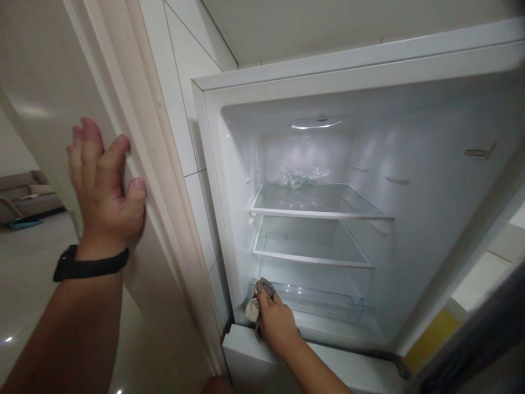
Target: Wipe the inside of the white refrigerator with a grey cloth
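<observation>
My left hand (109,191), with a black band on its wrist, lies spread against the edge of the cream door frame (141,180). My right hand (276,320) reaches into the lower left corner of an open white fridge (229,180). Bunched in its fingers is a grey-and-white cleaning cloth (253,311), held against or close to the inner left wall; the exact contact is hidden. Just behind the cloth is a clear plastic drawer (320,295) at the bottom of the compartment.
Two glass shelves (322,212) with white edges span the fridge, and crumpled clear plastic (303,175) lies on the upper one. A white drawer front (262,355) juts out below. At right stands the dark, blurred fridge door (476,334). A sofa (30,194) shows far left.
</observation>
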`<state>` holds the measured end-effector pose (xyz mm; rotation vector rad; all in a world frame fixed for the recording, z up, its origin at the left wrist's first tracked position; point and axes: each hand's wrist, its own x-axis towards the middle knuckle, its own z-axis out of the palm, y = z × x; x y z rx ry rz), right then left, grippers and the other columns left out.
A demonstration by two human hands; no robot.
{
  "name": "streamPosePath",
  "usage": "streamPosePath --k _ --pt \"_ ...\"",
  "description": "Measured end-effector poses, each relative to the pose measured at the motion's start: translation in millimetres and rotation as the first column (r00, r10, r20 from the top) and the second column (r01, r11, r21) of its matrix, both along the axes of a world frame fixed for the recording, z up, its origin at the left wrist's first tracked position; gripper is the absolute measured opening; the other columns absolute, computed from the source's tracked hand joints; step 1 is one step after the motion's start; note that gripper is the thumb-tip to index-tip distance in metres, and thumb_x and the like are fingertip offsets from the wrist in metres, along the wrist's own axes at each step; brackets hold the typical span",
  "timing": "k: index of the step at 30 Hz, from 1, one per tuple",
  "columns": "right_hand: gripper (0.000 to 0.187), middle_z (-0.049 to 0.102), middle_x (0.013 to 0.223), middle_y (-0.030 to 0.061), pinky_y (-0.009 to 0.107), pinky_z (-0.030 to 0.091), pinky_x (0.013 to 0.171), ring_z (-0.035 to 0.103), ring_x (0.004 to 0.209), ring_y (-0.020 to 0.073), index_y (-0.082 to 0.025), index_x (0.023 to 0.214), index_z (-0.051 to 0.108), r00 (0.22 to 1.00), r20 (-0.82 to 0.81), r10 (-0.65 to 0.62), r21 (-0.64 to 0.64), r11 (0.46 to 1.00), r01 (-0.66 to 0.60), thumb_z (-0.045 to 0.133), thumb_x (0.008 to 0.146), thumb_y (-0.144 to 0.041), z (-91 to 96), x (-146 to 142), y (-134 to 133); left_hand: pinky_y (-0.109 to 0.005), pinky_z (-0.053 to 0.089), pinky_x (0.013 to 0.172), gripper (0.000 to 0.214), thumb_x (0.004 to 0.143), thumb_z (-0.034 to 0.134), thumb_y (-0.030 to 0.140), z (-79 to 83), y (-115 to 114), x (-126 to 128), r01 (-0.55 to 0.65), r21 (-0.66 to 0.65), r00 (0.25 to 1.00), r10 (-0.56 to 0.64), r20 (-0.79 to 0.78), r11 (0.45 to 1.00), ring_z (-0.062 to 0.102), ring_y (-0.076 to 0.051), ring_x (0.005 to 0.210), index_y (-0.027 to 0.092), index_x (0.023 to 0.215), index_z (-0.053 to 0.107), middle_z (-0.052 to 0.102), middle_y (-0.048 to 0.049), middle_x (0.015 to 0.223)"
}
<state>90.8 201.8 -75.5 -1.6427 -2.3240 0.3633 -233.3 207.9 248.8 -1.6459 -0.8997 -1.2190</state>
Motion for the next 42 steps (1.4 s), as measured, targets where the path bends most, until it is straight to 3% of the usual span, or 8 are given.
streamPosePath --k 4,8,12,20,26,28,33,42 --pt "0.065 0.069 0.132 0.0161 0.041 0.051 0.106 0.064 0.122 0.0277 -0.016 0.15 0.044 0.922 -0.386 -0.029 -0.032 0.999 0.018 0.05 0.086 -0.017 -10.8 2.9 2.3 -0.062 0.011 0.127 0.072 0.098 0.043 0.063 0.0 -0.4 2.0 -0.012 0.002 1.0 0.012 0.022 1.0 0.013 -0.033 0.161 0.027 0.16 0.035 0.017 -0.006 0.174" --pt "0.036 0.072 0.111 0.0052 0.034 0.051 0.097 0.066 0.105 0.0203 -0.021 0.124 0.056 0.579 -0.814 0.033 -0.041 0.992 -0.115 0.05 0.088 -0.021 1.6 -24.1 11.3 -0.061 0.012 0.128 0.072 0.097 0.042 0.063 0.3 -2.3 5.5 -0.025 -0.01 0.999 0.025 0.045 1.0 0.014 -0.031 0.161 0.027 0.159 0.036 0.017 -0.0051 0.174" --pt "0.023 0.067 0.096 -0.0008 0.031 0.05 0.089 0.064 0.093 0.0179 -0.022 0.111 0.057 0.357 -0.934 0.035 -0.006 0.994 -0.113 0.054 0.089 -0.027 45.3 -47.4 27.7 -0.06 0.014 0.128 0.069 0.098 0.043 0.059 1.0 -4.2 9.1 -0.035 -0.013 0.998 0.035 0.06 0.999 0.014 -0.029 0.161 0.028 0.159 0.037 0.018 -0.0044 0.174" --pt "0.022 0.067 0.095 -0.001 0.033 0.047 0.086 0.062 0.091 0.0177 -0.021 0.108 0.059 0.442 -0.833 0.331 0.345 0.937 -0.052 0.06 0.087 -0.027 184.7 -36.2 64.9 -0.059 0.014 0.129 0.065 0.098 0.05 0.044 0.8 -2.5 7.7 -0.003 0.016 0.999 0.002 0.039 1.0 0.016 -0.03 0.16 0.034 0.16 0.035 0.019 -0.0012 0.174" --pt "0.033 0.064 0.107 0.0038 0.039 0.049 0.095 0.06 0.1 0.0195 -0.019 0.114 0.055 0.446 -0.666 0.597 0.742 0.594 0.312 0.063 0.086 -0.035 294.6 -25.2 110.6 -0.06 0.014 0.129 0.067 0.096 0.054 0.038 -0.3 -2.2 6.4 0.001 0.01 0.999 -0.001 0.046 1.0 0.017 -0.031 0.16 0.035 0.16 0.035 0.018 -0.0009 0.174" --pt "0.036 0.062 0.11 0.0057 0.044 0.048 0.101 0.059 0.105 0.0207 -0.018 0.118 0.054 0.43 -0.662 0.614 0.749 0.568 0.342 0.06 0.09 -0.04 311.6 -29.2 123.1 -0.059 0.014 0.129 0.069 0.094 0.055 0.035 -0.3 -2.1 6.2 0.008 0.012 0.999 -0.009 0.048 1.0 0.017 -0.031 0.16 0.035 0.16 0.035 0.019 -0.0006 0.174" --pt "0.069 0.061 0.126 0.0125 0.06 0.039 0.115 0.049 0.129 0.0334 -0.021 0.137 0.054 0.507 -0.722 0.47 0.642 0.728 0.24 0.072 0.079 -0.056 293.5 -48.1 133.3 -0.062 0.015 0.128 0.07 0.093 0.055 0.029 0.0 -2.1 7.4 -0.002 0.023 1.0 0.001 0.029 1.0 0.018 -0.033 0.16 0.031 0.16 0.035 0.02 -0.0043 0.174" --pt "0.078 0.053 0.151 0.0112 0.06 0.033 0.125 0.047 0.144 0.032 -0.032 0.155 0.038 0.527 -0.71 0.467 0.606 0.786 0.12 0.07 0.085 -0.037 198.5 -54.3 112.7 -0.062 0.017 0.127 0.067 0.094 0.055 0.027 0.9 -2.4 10.8 -0.007 0.036 0.999 0.006 0.036 0.999 0.02 -0.035 0.159 0.026 0.159 0.038 0.022 -0.01 0.173"
